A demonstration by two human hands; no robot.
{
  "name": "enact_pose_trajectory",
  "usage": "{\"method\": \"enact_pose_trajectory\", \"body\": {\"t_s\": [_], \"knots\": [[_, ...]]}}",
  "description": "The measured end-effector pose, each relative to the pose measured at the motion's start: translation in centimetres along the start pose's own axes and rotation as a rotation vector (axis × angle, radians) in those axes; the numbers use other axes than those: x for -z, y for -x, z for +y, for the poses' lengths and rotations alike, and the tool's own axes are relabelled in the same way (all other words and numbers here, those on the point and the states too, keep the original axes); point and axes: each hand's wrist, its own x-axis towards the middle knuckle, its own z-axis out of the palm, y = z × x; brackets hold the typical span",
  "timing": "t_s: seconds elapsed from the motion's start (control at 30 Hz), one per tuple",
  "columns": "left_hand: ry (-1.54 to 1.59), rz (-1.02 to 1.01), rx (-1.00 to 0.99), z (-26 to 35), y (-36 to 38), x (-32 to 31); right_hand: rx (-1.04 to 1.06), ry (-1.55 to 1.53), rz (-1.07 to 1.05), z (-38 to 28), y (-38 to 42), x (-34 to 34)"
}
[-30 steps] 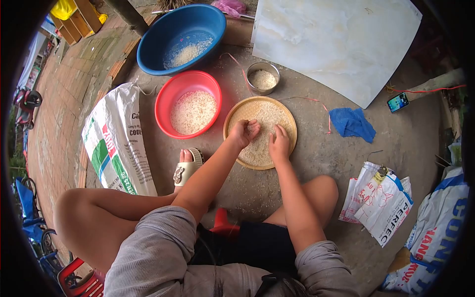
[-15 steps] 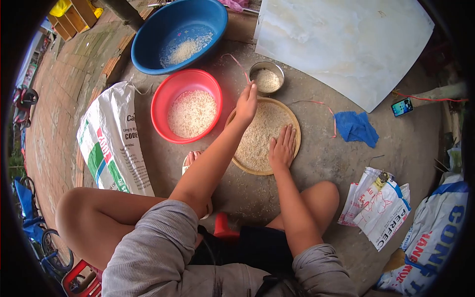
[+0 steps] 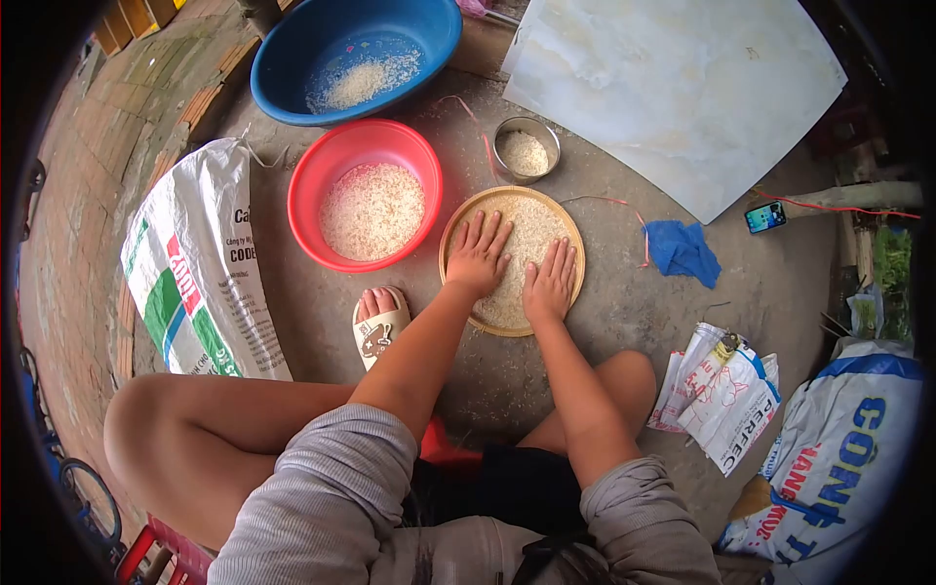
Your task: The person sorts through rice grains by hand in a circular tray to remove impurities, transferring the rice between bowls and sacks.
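A round, shallow woven tray (image 3: pixel 577 278) with a tan rim lies on the ground in front of me, spread with rice (image 3: pixel 531 222). My left hand (image 3: pixel 478 255) rests palm down on the rice at the tray's left side, fingers spread. At the right side, my right hand (image 3: pixel 550 288) lies flat on the rice with its fingers stretched out. A red basin (image 3: pixel 297 210) holding more rice stands left of the tray. Just beyond the tray sits a metal pot (image 3: pixel 553 154) partly filled with rice.
A blue basin (image 3: pixel 278 73) with some rice stands at the back. A white sack (image 3: pixel 210 258) lies left, a pale sheet (image 3: pixel 673 88) back right. A blue cloth (image 3: pixel 682 253), a phone (image 3: pixel 766 217), a torn bag (image 3: pixel 721 400) and a large sack (image 3: pixel 838 468) are on the right.
My left hand has come down from near the metal pot onto the rice at the tray's left side. My right hand stays flat on the rice. The view has shifted slightly.
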Motion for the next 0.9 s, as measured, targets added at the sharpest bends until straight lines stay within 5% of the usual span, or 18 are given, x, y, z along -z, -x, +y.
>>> {"method": "enact_pose_trajectory", "body": {"t_s": [0.5, 0.77, 0.83, 0.87, 0.9], "knots": [[-0.098, -0.089, 0.015, 0.4, -0.7, -0.3, 0.007, -0.054, 0.062, 0.2, -0.2, 0.4], [-0.101, -0.399, 0.090, 1.7, -2.7, 2.5, 0.002, -0.315, 0.074, 1.1, 0.7, 0.6], [0.453, -0.546, 0.381, 2.1, -4.5, 2.8, -0.025, -0.361, -0.038, 0.7, 1.4, 1.9], [0.856, -0.447, 0.406, 1.6, -5.5, 1.4, -0.023, -0.376, -0.014, 0.3, 1.8, 2.5], [0.836, -0.429, 0.395, 2.7, -5.9, 3.9, 0.005, -0.370, 0.002, 0.1, 2.3, 2.7]]}}
